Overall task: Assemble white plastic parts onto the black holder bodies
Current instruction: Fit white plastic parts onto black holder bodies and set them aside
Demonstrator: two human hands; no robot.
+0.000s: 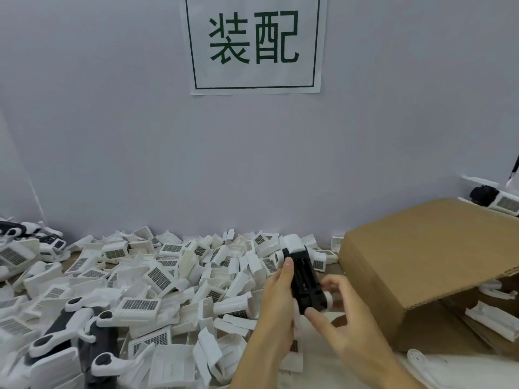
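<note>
Between your hands, black holder body (304,279) gripped by left hand (276,299) at 9 o'clock, right hand (337,313) at 4 pinching its lower end; white part (328,300) there half-hidden.

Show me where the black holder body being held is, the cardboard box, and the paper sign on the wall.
black holder body (304,279): head view, on the middle of its dark face between the hands.
cardboard box (427,265): head view, on its flat brown top.
paper sign (254,43): head view, on the white sheet between the green characters.
</note>
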